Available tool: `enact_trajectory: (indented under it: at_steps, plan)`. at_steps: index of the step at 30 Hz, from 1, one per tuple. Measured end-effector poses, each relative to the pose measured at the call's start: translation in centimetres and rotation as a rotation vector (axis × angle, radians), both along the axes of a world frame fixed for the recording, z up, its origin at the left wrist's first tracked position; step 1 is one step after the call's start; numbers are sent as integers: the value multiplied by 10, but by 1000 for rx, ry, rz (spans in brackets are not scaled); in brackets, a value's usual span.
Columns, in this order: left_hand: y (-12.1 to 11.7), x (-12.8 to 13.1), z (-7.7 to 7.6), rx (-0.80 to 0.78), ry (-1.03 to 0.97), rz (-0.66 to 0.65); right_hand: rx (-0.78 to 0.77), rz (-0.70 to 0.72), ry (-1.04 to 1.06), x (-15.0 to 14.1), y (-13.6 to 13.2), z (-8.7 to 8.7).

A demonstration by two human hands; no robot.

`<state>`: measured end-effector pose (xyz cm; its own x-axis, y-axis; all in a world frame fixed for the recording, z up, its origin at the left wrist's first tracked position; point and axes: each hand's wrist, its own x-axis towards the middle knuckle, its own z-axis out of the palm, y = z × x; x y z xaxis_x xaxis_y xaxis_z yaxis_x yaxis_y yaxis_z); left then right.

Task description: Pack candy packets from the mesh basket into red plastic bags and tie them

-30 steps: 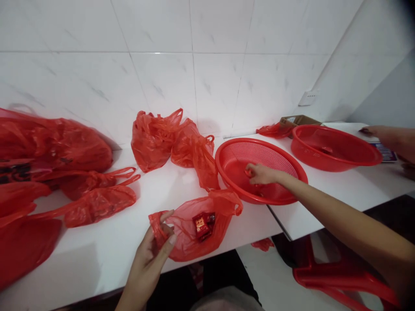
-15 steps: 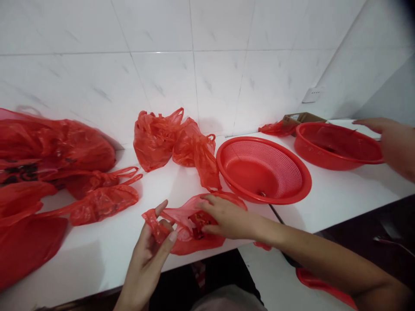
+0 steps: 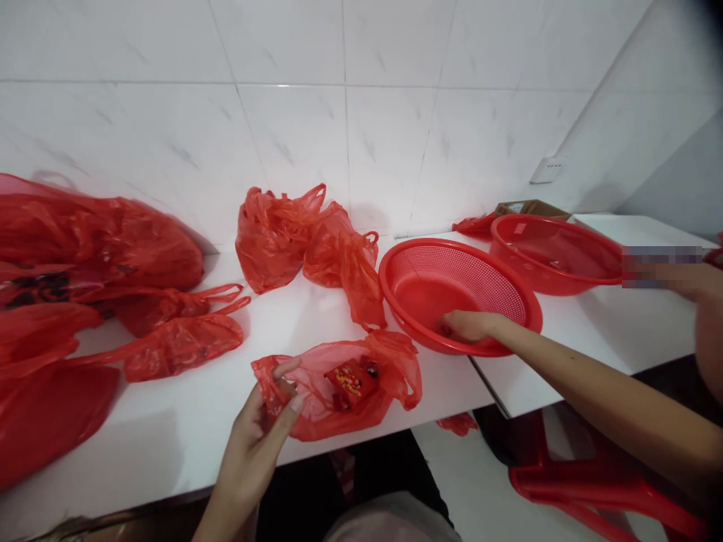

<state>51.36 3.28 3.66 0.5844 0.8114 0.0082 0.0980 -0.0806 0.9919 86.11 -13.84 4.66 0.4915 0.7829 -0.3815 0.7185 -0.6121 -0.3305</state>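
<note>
My left hand (image 3: pixel 263 418) is closed on the handle of a thin red plastic bag (image 3: pixel 321 429), which lies open at the table's front edge. Inside the bag's mouth sits a shiny red packet (image 3: pixel 353 380) with yellow print, a small dark-red piece beside it. My right hand (image 3: pixel 468 325) reaches down into a red plastic colander (image 3: pixel 523 324) with perforated sides. Its fingers are curled together low inside the near wall; whatever they pinch is too small and hidden to name.
Filled red bags (image 3: pixel 271 241) stand by the tiled wall, and more red bags (image 3: pixel 113 248) crowd the left. A second red basin (image 3: pixel 559 275) stands at right, near another person's arm (image 3: pixel 709 316). Behind it is a cardboard box (image 3: pixel 534 209). A red stool (image 3: pixel 599 482) stands below the table.
My right hand has left the bag and moved right into the colander. The packet in the bag now shows uncovered. My left hand keeps the bag handle. The other person's arm has shifted.
</note>
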Motion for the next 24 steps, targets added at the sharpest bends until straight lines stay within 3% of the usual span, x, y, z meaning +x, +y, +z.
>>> enact_trajectory:
  at_steps: [2, 5, 7, 11, 15, 17, 20, 24]
  plan:
    - [3, -3, -3, 11, -10, 14, 77, 45, -43, -11, 7, 14]
    - [9, -6, -7, 50, 7, 23, 502, 64, -66, -53, 23, 38]
    - [12, -7, -9, 77, 21, 4, 687, 178, 37, -90, 36, 46]
    - [14, -13, -9, 50, -3, -23, 628, 462, -184, -142, 47, 35]
    - [26, -34, -14, -15, 23, 67, 460, 719, -384, -138, 24, 16]
    - [36, -44, -15, -50, 40, 106, 392, 780, -454, -127, 9, 14]
    - [48, -51, -9, -89, -33, 140, 324, 723, -515, -114, -4, 28]
    - [52, -41, 15, -91, -185, 154, 442, 651, -355, -107, -9, 75]
